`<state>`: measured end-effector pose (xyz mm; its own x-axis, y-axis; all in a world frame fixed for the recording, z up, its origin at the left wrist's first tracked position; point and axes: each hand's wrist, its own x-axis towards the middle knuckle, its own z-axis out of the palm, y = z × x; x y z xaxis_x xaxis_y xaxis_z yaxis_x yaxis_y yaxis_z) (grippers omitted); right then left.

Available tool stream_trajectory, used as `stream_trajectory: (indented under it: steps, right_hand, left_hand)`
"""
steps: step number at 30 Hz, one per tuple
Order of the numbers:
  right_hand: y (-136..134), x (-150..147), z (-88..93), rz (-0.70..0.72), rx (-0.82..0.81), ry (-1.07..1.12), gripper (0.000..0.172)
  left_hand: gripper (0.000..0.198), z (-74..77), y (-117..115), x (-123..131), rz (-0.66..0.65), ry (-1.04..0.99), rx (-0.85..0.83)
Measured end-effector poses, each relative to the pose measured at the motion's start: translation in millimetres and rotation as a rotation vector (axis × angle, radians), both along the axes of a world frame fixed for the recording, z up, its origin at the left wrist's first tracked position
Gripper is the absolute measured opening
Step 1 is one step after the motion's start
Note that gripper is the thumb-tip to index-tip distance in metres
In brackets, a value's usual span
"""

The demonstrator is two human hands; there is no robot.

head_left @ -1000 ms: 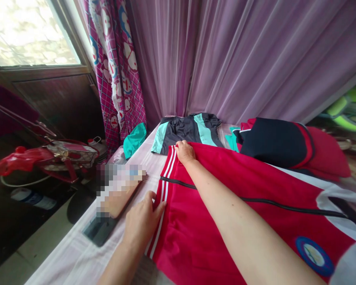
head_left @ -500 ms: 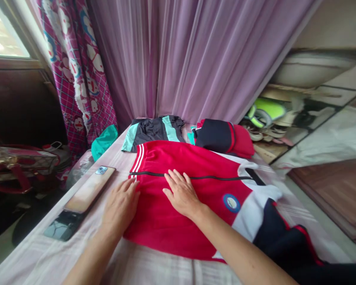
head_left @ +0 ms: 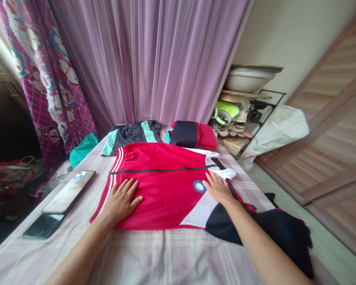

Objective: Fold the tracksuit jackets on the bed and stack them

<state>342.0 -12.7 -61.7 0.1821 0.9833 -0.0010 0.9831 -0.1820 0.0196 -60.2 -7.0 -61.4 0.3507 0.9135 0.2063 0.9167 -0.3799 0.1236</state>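
Observation:
A red zip-up jacket with white shoulder panels, a round blue badge and dark sleeves lies spread flat, its black zipper closed along the middle. My left hand rests flat on the red cloth near the white-striped hem, fingers spread. Close to the badge and the white collar, my right hand lies on the chest part with its fingers stretched out. One dark sleeve trails to the right, partly hidden by my right forearm.
Behind the jacket lie a grey and mint garment and a folded navy and red garment. A phone and a dark glossy object are on the left of the bed. A shoe rack stands at the back right.
My right hand has slid right from the zipper's middle to the badge and collar. My left hand now lies further onto the cloth by the hem. The jacket looks flatter, and the view has turned right.

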Motion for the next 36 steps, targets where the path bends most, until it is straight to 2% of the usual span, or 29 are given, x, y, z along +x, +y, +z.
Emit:
stream_trajectory:
  steps: [3,7,10,12,14,17,19,24,29,33,36]
  right_hand:
    - [-0.1,5.7,2.0,-0.014,0.047,0.006,0.055]
    - [-13.4,3.8,16.3,-0.035,0.195,0.038,0.049]
    - [-34.6,17.6,28.6,-0.219,0.281,0.02,0.05]
    - [-47.8,30.4,32.8,-0.351,0.21,0.036,0.054]
    - [-57.0,40.4,33.5,-0.398,0.092,0.074,0.057]
    - [-63.3,47.0,33.8,-0.369,-0.001,0.133,0.055]
    - [-65.4,49.3,36.6,-0.338,-0.02,0.176,0.053]
    - [-75.0,58.2,46.5,-0.364,0.038,0.176,0.057]
    - [-83.5,52.4,47.7,-0.354,-0.066,0.095,0.055]
    - [-79.3,38.1,53.5,-0.265,0.083,-0.033,0.05]
    - [-66.0,19.7,53.7,-0.048,0.233,0.004,0.047]
  left_hand:
    - [0.06,1.8,-0.1,3.0,-0.003,0.013,-0.008]
    - [0.06,4.3,-2.0,1.6,0.005,-0.005,0.036]
    - [0.052,13.9,-10.4,0.3,-0.06,-0.08,0.099]
    - [0.044,22.6,-20.4,2.6,-0.139,-0.129,0.077]
    - [0.044,30.1,-32.4,7.8,-0.242,-0.164,-0.026]
    - [0.043,36.0,-47.5,17.5,-0.408,-0.175,-0.173]
    - [0.045,37.1,-53.1,22.1,-0.463,-0.157,-0.186]
    - [0.032,36.2,-57.6,25.2,-0.496,-0.175,-0.182]
    - [0.03,26.8,-62.0,24.3,-0.503,-0.282,-0.204]
    - [0.034,28.7,-59.7,21.3,-0.573,-0.274,-0.217]
    - [0.042,37.4,-48.6,21.3,-0.571,-0.224,-0.248]
